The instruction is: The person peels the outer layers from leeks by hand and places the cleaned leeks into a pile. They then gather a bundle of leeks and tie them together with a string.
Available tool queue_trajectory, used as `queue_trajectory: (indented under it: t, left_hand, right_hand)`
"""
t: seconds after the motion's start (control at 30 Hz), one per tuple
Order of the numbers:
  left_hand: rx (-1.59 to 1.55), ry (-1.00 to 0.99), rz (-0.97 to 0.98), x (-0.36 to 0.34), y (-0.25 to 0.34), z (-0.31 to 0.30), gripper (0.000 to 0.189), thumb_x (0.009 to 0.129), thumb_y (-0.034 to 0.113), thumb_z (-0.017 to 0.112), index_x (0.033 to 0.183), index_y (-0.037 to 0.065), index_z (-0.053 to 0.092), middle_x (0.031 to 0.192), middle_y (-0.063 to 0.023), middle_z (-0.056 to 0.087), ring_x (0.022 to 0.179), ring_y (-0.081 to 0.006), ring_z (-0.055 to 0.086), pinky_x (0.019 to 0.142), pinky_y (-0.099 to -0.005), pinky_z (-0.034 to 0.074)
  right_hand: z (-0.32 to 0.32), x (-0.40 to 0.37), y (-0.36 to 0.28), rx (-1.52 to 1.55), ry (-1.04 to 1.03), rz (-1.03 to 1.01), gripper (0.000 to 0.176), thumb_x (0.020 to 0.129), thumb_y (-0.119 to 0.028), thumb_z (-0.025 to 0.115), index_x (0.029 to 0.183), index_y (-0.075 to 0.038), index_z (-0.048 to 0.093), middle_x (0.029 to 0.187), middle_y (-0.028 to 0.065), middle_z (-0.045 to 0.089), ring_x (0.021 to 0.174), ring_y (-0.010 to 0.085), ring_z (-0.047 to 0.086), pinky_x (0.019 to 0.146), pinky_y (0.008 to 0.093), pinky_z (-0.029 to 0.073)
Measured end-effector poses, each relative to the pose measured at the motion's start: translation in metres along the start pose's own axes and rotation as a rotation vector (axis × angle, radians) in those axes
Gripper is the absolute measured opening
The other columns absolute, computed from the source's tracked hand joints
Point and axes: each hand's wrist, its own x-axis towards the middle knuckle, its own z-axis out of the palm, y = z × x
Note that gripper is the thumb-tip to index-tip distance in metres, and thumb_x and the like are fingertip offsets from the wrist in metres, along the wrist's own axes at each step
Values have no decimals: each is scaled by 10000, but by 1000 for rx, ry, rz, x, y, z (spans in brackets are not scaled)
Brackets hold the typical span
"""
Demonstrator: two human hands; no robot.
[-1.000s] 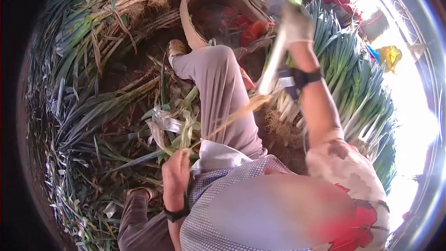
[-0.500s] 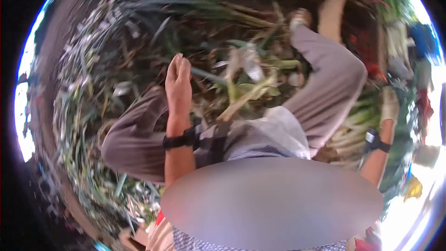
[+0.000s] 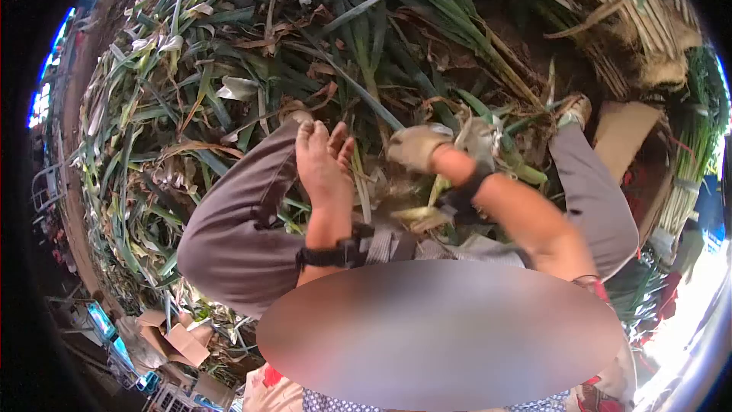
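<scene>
A cardboard box (image 3: 187, 342) sits far left, beside loose leaves (image 3: 175, 152) blanketing the ground. The left hand (image 3: 324, 164) has fingers extended, gripping nothing. The gloved right hand (image 3: 418, 149) is near a long leaf (image 3: 372, 99); I cannot tell its finger state. The right knee (image 3: 610, 217) points outward, apparently allowing hand room. Rightward, a bundle of stalks (image 3: 637, 19) lies roots together, probably for order; daylight (image 3: 686, 290) borders the area.

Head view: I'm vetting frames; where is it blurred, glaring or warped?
In the head view, glare whites out the lower right edge; there too, the right hand looks slightly blurred, the left hand crisper; a hazy oval covers the lower middle; margins bend fisheye-like.
</scene>
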Motion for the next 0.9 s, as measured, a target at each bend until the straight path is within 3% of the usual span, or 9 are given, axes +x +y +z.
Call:
queue_trajectory:
  t: [0.1,0.2,0.3,0.4,0.5,0.53,0.57,0.7,0.9]
  left_hand:
    - [-28,6,-68,3,-4,7,349,881,159,494,1188,83,346,1056,-15,446,875,-183,549,670,-284,455]
    - [-35,6,-117,8,-3,15,338,881,152,490,1187,92,360,1077,-25,461,882,-196,542,700,-298,446]
    - [-40,7,-141,10,-5,16,340,878,152,499,1185,92,367,1098,-39,478,893,-205,538,701,-303,442]
    - [-54,13,-153,13,-7,12,344,874,150,503,1185,89,370,1092,-44,488,889,-205,541,692,-299,444]
    - [-60,26,-149,12,-2,13,325,873,144,500,1173,95,385,1078,-44,497,871,-200,547,686,-300,446]
    - [-64,26,-143,12,0,13,317,873,143,498,1168,98,391,1075,-43,500,863,-198,548,686,-300,446]
    - [-71,23,-139,10,1,14,309,874,142,496,1164,102,397,1072,-41,502,855,-195,550,685,-300,446]
    - [-79,-20,-142,9,2,17,310,883,160,499,1168,97,392,1043,-36,489,793,-159,569,577,-234,465]
    - [-31,-229,-243,7,-3,21,357,869,301,538,1137,79,460,1054,-59,508,712,-128,545,517,-214,417]
  right_hand:
    - [54,60,-1,132,159,306,387,785,-290,534,1060,-17,533,1058,205,571,1033,331,527,844,398,438]
    - [70,93,-5,136,352,409,402,790,-285,541,1095,-29,488,1048,225,570,1016,345,539,854,429,432]
    - [75,122,0,150,319,525,427,779,-299,563,1099,-32,475,1054,239,563,994,350,552,851,442,436]
    - [56,125,4,306,212,569,498,752,-333,593,1101,-2,463,1082,228,545,1006,359,531,834,411,437]
    - [55,124,24,404,341,454,522,743,-385,581,1086,0,498,1003,233,579,964,363,549,798,398,447]
    - [47,118,29,567,384,392,555,725,-436,575,1037,21,541,902,226,609,891,386,571,762,394,453]
    - [44,109,31,400,660,374,463,756,-423,578,925,8,581,749,143,632,715,311,617,670,382,481]
    - [-22,12,13,1402,343,156,239,882,-286,489,817,-66,555,617,18,529,538,83,522,456,239,416]
    - [-49,-122,-25,1472,46,-39,189,901,-226,426,954,-58,493,752,13,512,474,60,411,408,193,332]
